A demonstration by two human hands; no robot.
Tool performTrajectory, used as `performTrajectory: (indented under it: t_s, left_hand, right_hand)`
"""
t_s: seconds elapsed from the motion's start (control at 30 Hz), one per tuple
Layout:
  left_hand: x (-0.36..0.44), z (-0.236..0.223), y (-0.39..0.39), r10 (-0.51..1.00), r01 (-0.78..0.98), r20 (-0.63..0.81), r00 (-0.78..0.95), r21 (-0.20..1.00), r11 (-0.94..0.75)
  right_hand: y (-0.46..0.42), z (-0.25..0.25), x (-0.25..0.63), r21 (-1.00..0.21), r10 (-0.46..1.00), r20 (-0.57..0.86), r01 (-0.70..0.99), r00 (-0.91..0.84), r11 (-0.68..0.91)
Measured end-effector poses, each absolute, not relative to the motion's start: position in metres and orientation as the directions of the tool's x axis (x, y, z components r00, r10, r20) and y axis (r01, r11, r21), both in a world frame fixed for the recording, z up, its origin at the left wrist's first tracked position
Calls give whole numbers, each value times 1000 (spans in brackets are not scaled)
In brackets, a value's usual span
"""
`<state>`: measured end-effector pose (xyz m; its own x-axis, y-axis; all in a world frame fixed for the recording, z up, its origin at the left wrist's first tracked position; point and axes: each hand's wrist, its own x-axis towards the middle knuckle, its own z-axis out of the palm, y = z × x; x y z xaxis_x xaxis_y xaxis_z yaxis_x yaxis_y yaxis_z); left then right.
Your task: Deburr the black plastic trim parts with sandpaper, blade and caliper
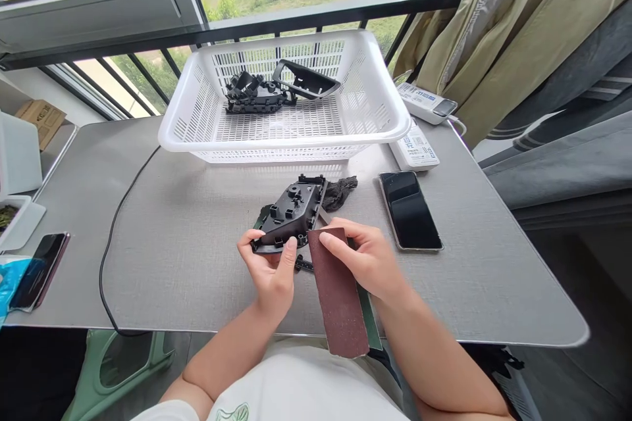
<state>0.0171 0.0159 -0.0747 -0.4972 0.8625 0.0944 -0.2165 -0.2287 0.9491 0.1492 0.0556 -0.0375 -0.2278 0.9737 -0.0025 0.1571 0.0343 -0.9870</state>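
My left hand (270, 277) grips a black molded plastic housing (292, 209) by its near edge, thumb on top. Clips and posts stand up from the housing, which is tilted above the table. In my right hand (371, 262), thumb pressed on its upper end, is a folded strip of sandpaper (342, 299). Its reddish-brown grit face is toward me, and a dark green part shows behind it. The strip's top lies close beside the housing; whether they touch I cannot tell. Behind the housing is a crumpled black cloth (340, 193). A small black toothed piece (305, 264) shows between my hands, partly hidden.
A white plastic basket (281, 151) holding black plastic parts (259, 93) stands at the back of the grey table (162, 263). Phones lie right (411, 210) and left (42, 271). White boxy devices (415, 148) sit by the basket. A black cable (111, 230) crosses the left side.
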Motion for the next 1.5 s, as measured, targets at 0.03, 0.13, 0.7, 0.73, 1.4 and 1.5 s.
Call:
performTrajectory:
  t_s: [0.03,0.13,0.7,0.73,1.4,1.5]
  left_hand:
    - [17,-75,17,865,-245,76,-497,943,-224]
    - [16,-76,19,867,-285,49,-496,934,-215]
    - [13,-75,22,886,-420,-93,-454,900,-121]
    - [13,-74,22,886,-434,-112,-450,895,-107]
    - [7,-70,28,930,-594,-286,-232,799,98]
    - [8,-69,27,941,-576,-242,-237,815,64]
  right_hand:
    - [55,-38,148,-987,972,-15,157,-234,22]
    - [55,-39,146,-990,972,-36,139,-234,-3]
    - [54,-34,146,-990,931,-144,51,-336,-134]
    - [54,-34,145,-993,941,-118,39,-317,-112]
    - [49,-39,150,-980,985,171,-101,-10,169]
    - [48,-41,147,-973,974,224,-57,-18,222]
